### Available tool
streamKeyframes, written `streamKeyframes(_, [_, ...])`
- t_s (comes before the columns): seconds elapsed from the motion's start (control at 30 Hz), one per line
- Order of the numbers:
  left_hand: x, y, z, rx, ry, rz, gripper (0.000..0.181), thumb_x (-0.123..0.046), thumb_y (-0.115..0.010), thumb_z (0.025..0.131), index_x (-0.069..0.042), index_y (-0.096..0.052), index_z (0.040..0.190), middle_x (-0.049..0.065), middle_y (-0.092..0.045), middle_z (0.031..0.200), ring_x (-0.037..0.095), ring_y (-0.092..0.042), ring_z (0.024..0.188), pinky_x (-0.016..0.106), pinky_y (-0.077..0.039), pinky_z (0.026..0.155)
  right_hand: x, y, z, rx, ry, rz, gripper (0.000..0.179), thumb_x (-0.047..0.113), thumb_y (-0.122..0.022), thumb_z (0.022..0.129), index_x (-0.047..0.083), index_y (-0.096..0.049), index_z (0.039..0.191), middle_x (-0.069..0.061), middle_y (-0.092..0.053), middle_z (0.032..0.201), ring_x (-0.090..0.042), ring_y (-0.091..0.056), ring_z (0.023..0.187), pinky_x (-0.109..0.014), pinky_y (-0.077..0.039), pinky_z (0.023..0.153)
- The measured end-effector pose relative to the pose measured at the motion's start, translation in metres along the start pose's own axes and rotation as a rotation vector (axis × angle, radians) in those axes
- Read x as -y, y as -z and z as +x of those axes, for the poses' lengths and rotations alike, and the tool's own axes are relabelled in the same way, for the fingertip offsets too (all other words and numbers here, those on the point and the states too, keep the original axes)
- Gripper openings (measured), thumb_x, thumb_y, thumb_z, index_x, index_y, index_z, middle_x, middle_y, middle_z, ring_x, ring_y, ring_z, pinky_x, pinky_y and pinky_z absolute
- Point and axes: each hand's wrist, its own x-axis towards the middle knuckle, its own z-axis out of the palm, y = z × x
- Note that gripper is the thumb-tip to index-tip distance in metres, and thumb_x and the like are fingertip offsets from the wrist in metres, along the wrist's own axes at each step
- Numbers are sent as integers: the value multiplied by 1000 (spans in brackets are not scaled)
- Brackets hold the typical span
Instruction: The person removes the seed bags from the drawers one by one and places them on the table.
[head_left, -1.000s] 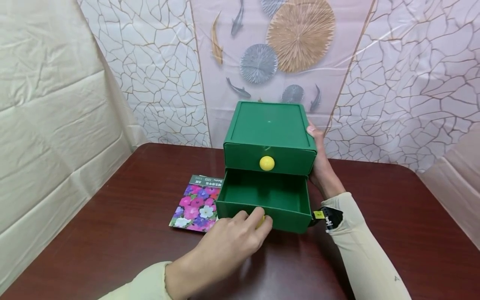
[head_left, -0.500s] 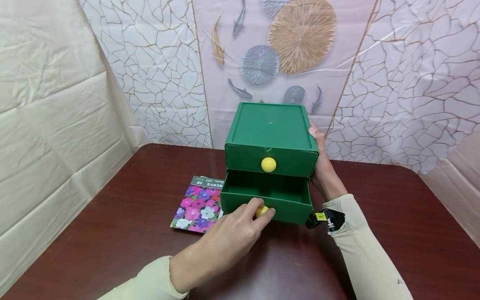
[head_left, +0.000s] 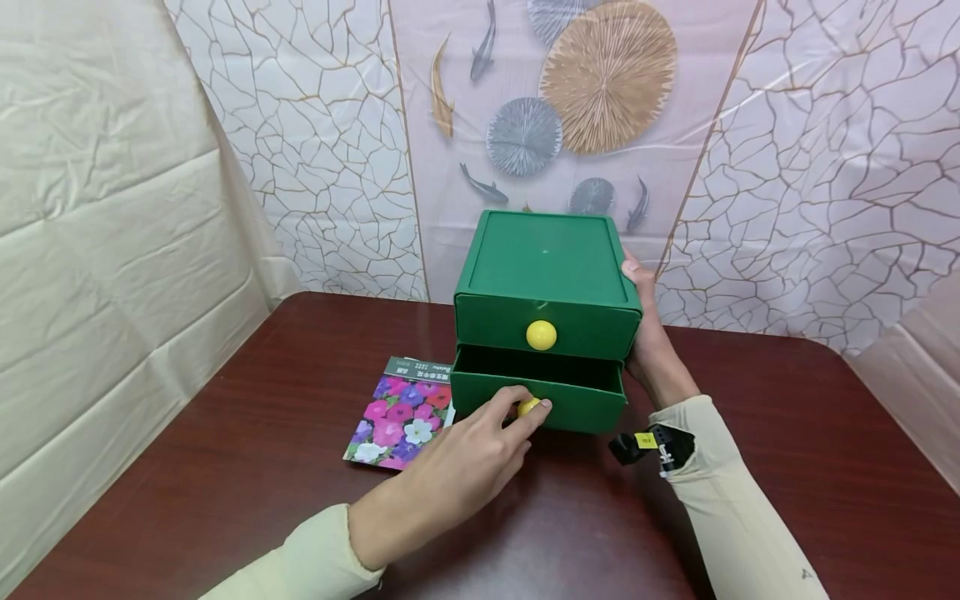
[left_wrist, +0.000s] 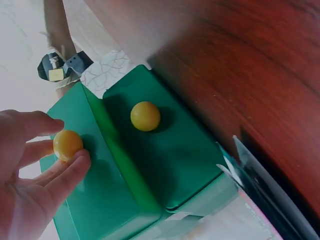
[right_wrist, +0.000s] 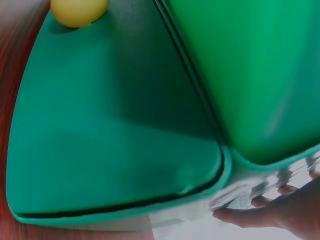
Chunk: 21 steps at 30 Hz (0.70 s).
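Observation:
A green two-drawer box (head_left: 547, 258) stands on the table, its upper drawer (head_left: 495, 321) closed. The lower drawer (head_left: 585, 406) is pulled part way out, with a narrow dark opening above its front. My left hand (head_left: 468, 458) pinches that drawer's yellow round knob (left_wrist: 68, 145) between thumb and fingers. Against the box's right side rests my right hand (head_left: 648, 333), its fingers (right_wrist: 245, 215) lying fairly straight along the side wall in the right wrist view. Part of that hand is hidden behind the box in the head view.
Left of the box lies a flower-printed packet (head_left: 397, 417), partly covered by the box and left hand. The dark red wooden table (head_left: 225, 467) ends at the patterned cloth backdrop (head_left: 337, 167). The upper drawer has its own yellow knob (head_left: 541, 335).
The lower drawer has slid inward, away from me, with my left hand following on its knob. Its opening has narrowed. My right hand has stayed at the box's side.

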Motion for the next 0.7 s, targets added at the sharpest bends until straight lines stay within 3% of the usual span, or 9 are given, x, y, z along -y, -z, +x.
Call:
streamKeyframes(0.2, [8, 0, 2, -30, -35, -11, 44, -3, -76, 96, -9, -68, 139, 11, -60, 127, 14, -71, 94, 19, -59, 71, -1, -1, 0, -8, -2, -3, 71, 64, -31, 107, 36, -14, 170, 0, -16, 175, -21, -18, 157, -46, -22, 120])
streamKeyframes(0.4, [15, 4, 4, -19, -39, -30, 43, 1, -76, 95, -9, -71, 136, 8, -61, 123, 13, -72, 84, 19, -58, 66, 0, -4, 1, -9, 1, 5, 70, 62, -30, 106, 35, -14, 170, -2, -19, 173, -23, -23, 155, -38, -32, 113])
streamKeyframes(0.7, [16, 7, 16, 25, -26, -14, 46, 0, -78, 94, -7, -68, 138, 11, -61, 126, 15, -72, 91, 22, -60, 68, 3, -5, 0, -18, 27, 17, 71, 60, -33, 106, 29, -21, 169, -8, -28, 169, -21, -37, 145, -25, -43, 102])
